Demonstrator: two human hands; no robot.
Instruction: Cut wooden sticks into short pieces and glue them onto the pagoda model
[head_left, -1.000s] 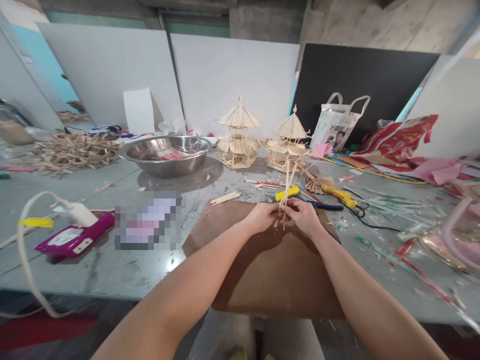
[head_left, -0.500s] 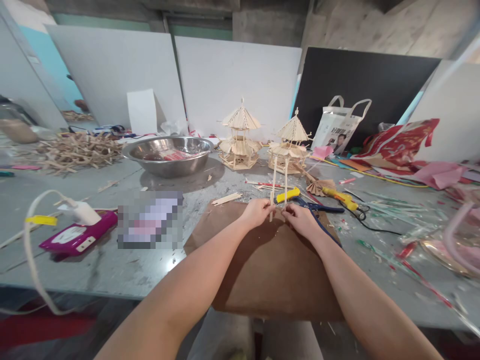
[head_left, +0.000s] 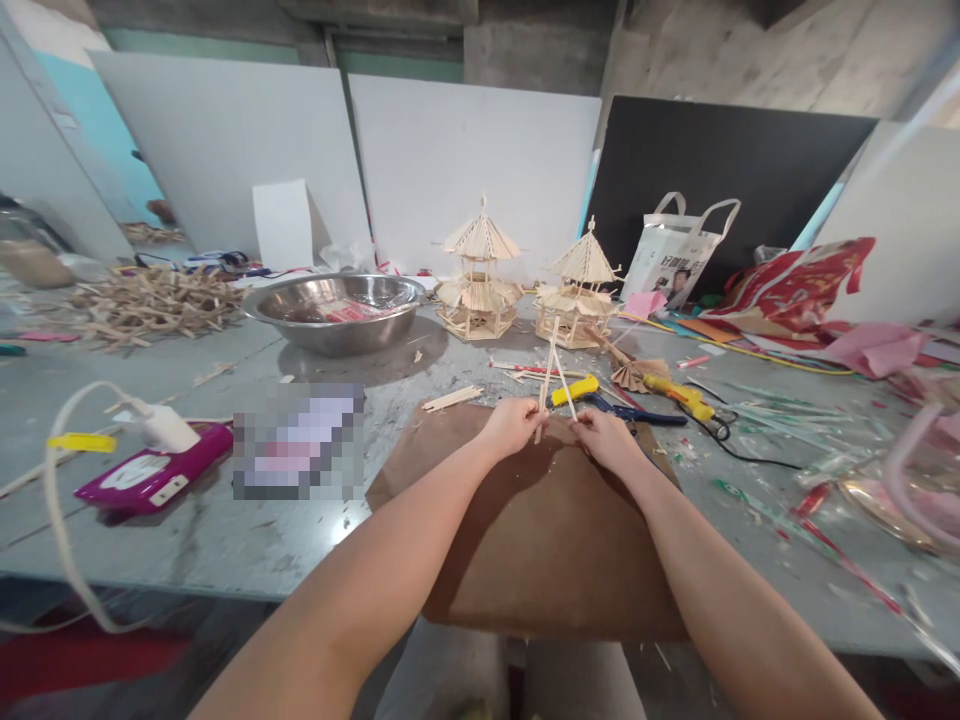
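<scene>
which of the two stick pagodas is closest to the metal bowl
The left pagoda, standing just right of the metal bowl. The other pagoda is farther right, on the side toward the white bag.

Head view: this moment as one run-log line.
left hand: holding thin wooden sticks | right hand: holding one tilted wooden stick | beneath: brown sheet | beyond: two pagoda models

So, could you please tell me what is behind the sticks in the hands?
Behind the sticks, a yellow handle and, farther back, a small pavilion can be seen. Narrow strips of both are covered by the sticks, so not visible.
</scene>
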